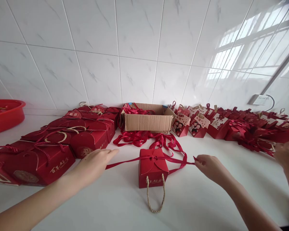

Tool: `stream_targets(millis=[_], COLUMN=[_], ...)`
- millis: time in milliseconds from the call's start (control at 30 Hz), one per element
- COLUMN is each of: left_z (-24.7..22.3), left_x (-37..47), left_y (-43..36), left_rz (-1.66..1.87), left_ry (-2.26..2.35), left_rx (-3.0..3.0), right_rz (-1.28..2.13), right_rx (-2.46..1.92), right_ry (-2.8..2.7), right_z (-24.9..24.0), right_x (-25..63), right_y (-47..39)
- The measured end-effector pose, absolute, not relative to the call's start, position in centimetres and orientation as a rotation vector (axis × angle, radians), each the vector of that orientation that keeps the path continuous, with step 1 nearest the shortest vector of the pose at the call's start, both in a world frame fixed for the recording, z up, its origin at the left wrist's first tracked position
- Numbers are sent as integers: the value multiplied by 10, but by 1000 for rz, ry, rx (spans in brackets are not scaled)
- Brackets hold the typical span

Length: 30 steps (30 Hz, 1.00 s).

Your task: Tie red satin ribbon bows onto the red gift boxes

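A small red gift box (153, 168) with a beige rope handle (148, 199) hanging down its front stands on the white surface. Across its top runs a red ribbon (127, 161), crossed at the middle. My left hand (96, 163) holds the ribbon's left end, pulled out sideways; the fingertips are partly turned from view. On the other side, my right hand (208, 163) pinches the right end between thumb and finger. The ribbon looks taut between both hands, and neither hand touches the box.
Several larger red gift boxes (36, 160) stand left. Behind the box, loose ribbons (135, 138) lie before a cardboard box (148, 123). Small red boxes (180, 126) line the right, where another person's hand (287, 157) reaches in. A red basin (8, 118) sits far left.
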<state>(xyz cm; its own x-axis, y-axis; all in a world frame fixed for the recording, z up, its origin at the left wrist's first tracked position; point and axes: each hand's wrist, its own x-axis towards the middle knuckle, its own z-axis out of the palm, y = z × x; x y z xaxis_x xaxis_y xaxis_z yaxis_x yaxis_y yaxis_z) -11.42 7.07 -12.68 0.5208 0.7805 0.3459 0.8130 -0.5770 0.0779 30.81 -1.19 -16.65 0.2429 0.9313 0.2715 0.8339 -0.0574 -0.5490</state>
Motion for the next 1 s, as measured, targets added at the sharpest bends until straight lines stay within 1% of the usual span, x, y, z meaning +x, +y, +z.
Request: stream_targets(millis=[67, 133, 267, 367, 500, 633, 867, 1000], left_z=[-127, -125, -129, -139, -144, -142, -142, -144], left_x=[-96, -75, -40, -26, -19, -20, -26, -27], left_y=[68, 64, 57, 54, 51, 50, 51, 47], left_rz=[-523, -684, -1098, -1228, -1288, -1326, -1302, -1374], left_ry=[-1289, -1289, -1529, -1739, -1989, -1969, -1866, -1882], left_rx=[-2649, -2688, -2994, -3195, -3411, -3358, -3248, -3215], right_rz=[175, 195, 482, 718, 990, 1223, 1354, 1411], right_rx=[-1877, -1813, -1617, -1532, -1491, -1429, -1241, -1116], right_ry=[-1598, -1614, -1800, -1900, -1920, -1887, -1859, -1871], right_z=[-159, -148, -129, -130, -141, -149, -151, -144], right_x=[296, 279, 240, 221, 217, 222, 231, 240], right_y=[-6, 1, 16, 27, 35, 33, 30, 27])
